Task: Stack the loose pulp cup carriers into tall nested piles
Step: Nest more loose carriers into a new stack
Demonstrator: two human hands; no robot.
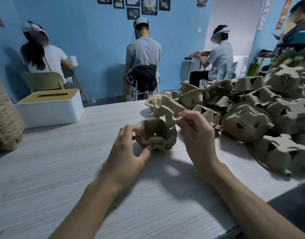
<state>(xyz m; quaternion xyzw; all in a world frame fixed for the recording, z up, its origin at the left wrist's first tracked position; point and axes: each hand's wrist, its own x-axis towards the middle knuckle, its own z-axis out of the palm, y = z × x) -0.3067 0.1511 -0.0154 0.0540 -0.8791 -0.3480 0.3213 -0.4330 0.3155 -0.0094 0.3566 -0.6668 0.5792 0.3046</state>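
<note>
Your L hand is gripping the short nested stack on the table, thumb & fingers curled round its near-left side; your R hand is pinching a loose carrier by its edge, tilted over the stack's far rim; loose heap is lying at right; tall pile is standing far left.

Café-styled workroom; framed coffee posters; blue wall; seated headset-wearing people.

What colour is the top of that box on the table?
The box lid is a pale tan-yellow over a white body, seen in the head view.
</note>
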